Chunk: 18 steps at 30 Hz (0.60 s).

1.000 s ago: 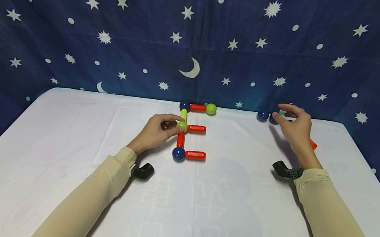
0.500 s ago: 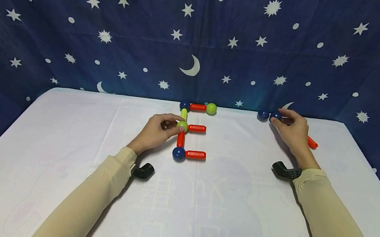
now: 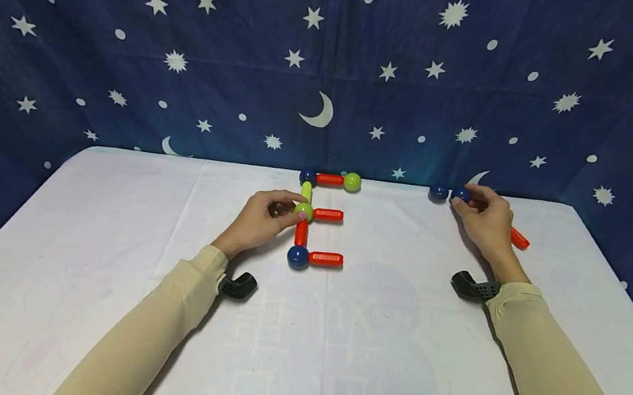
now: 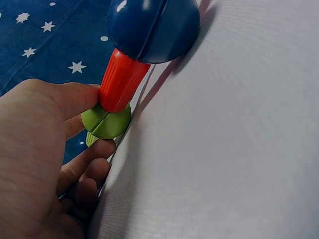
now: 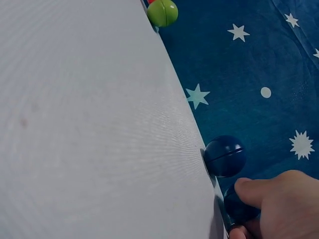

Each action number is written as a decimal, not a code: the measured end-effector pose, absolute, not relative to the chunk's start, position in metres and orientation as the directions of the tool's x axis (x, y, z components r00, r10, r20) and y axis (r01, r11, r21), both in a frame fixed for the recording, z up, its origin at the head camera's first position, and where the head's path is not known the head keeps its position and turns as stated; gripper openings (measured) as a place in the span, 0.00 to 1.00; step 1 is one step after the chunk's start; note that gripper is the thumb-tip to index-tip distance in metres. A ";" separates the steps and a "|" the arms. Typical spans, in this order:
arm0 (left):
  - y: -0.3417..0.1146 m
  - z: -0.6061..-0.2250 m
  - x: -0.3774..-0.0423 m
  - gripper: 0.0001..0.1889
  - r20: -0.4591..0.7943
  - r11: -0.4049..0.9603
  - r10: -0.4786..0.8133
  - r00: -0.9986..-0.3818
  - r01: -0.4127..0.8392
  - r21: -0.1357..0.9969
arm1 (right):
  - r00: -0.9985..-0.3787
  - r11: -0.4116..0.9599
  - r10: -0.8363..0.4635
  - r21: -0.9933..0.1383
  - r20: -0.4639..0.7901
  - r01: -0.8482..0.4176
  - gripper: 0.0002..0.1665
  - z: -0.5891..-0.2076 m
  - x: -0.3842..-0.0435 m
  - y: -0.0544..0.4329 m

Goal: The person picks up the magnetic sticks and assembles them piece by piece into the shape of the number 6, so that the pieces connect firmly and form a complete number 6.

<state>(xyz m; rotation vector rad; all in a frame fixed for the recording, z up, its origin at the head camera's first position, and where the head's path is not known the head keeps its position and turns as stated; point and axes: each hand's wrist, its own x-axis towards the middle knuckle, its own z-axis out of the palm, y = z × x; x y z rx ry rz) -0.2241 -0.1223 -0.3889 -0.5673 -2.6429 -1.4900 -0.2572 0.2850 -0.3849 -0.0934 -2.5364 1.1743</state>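
My left hand [image 3: 264, 220] pinches a green ball [image 3: 303, 210] between thumb and fingers. That ball joins an upright row of a lime rod [image 3: 306, 190] behind it and a red rod [image 4: 119, 82] in front, with another red rod [image 3: 328, 214] pointing right. A blue ball [image 3: 298, 256] with a red rod [image 3: 326, 259] ends the row in front; a second blue ball [image 3: 307, 176] stands at the back. At the far right my right hand [image 3: 487, 223] grips a loose blue ball [image 3: 461, 195], its thumb [image 5: 251, 191] against the side.
Just left of the right hand sits another loose blue ball [image 3: 438, 193]. A red rod [image 3: 519, 239] lies partly hidden by the right wrist. From the back blue ball, a red rod [image 3: 329, 179] leads to a green ball [image 3: 352, 182]. A starry blue curtain [image 3: 223, 40] hangs behind the white table [image 3: 380, 344].
My right hand has lowered and closed its fingers on the right-hand blue ball, which has shifted slightly right. The left hand and the joined pieces stay in place.
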 end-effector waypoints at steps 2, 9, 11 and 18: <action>-0.122 -0.389 -0.224 0.14 0.221 0.470 0.287 -0.932 0.338 0.816 | -0.933 0.641 0.213 -0.762 0.290 -0.090 0.28 -0.384 -0.257 0.285; -0.122 -0.388 -0.224 0.14 0.218 0.473 0.290 -0.932 0.337 0.814 | -0.920 0.595 0.253 -0.798 0.299 -0.095 0.28 -0.375 -0.257 0.282; -0.123 -0.389 -0.225 0.14 0.221 0.473 0.290 -0.931 0.341 0.813 | -0.921 0.590 0.244 -0.800 0.304 -0.108 0.27 -0.371 -0.256 0.280; -0.123 -0.388 -0.226 0.14 0.223 0.467 0.290 -0.931 0.341 0.816 | -0.943 0.525 0.162 -0.835 0.292 -0.168 0.27 -0.362 -0.253 0.267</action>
